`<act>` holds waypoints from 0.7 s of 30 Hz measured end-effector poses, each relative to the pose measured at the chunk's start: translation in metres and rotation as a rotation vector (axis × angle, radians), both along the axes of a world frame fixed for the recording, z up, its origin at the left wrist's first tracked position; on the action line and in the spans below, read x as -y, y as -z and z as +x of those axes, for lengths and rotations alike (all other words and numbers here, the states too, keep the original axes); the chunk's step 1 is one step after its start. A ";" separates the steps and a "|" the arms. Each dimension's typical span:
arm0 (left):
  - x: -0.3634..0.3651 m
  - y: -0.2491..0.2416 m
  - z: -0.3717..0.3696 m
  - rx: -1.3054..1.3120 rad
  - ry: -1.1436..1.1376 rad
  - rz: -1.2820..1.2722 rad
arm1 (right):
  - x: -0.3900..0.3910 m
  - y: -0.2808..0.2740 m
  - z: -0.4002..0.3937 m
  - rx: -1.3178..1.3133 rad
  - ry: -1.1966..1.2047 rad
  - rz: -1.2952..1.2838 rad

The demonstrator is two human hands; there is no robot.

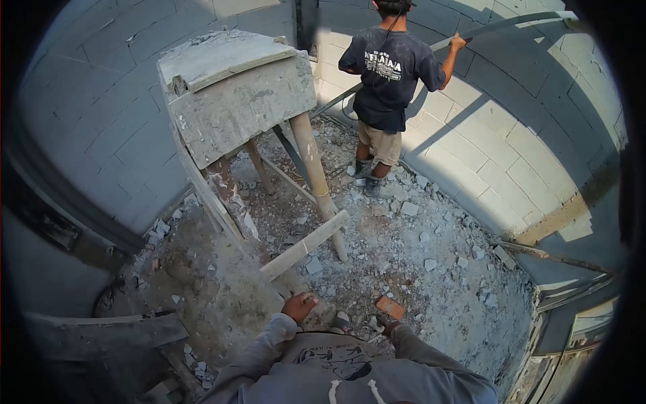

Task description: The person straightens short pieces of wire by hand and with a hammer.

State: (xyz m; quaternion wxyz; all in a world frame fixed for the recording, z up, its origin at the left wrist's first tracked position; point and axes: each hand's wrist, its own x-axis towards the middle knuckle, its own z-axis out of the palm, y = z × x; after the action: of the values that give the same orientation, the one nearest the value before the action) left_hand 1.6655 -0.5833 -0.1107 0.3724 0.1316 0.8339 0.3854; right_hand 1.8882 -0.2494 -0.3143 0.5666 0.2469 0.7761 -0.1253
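My left hand [299, 306] is low in the head view, in front of my body, with its fingers curled closed. Whatever it may hold is hidden. To its right, my right hand [389, 327] is dark and mostly covered by its sleeve, so its fingers do not show clearly. An orange brick piece [390, 308] lies on the ground just beyond my right hand. Ahead of my left hand, a wooden plank [305, 246] slants low across the legs of a rough, cement-caked wooden platform [242, 104].
Another person [383, 67] stands by the block wall [498, 135], one hand raised on a long straight bar [511, 25]. Broken block pieces [409, 209] litter the ground. Boards [108, 337] lie at lower left; a wooden pole [552, 256] leans at right.
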 end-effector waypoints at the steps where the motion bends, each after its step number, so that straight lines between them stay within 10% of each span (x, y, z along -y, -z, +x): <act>1: 0.003 0.001 0.008 -0.012 -0.033 0.024 | -0.012 0.030 -0.005 0.018 -0.060 0.020; 8: 0.085 0.010 0.051 -0.007 -0.406 0.032 | -0.022 0.059 -0.071 -0.697 -0.330 -0.089; 14: 0.173 0.041 0.080 -0.018 -0.702 0.003 | -0.008 0.068 -0.177 -0.077 -0.234 0.000; 21: 0.272 -0.013 0.072 0.103 -0.923 0.116 | 0.178 0.015 -0.264 -0.279 -0.346 -0.094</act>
State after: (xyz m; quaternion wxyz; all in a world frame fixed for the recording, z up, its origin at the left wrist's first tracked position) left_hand 1.7377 -0.8549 -0.0980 0.1948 -0.2520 0.7628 0.5627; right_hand 1.6240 -0.4277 -0.3297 0.4778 0.0636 0.8710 -0.0952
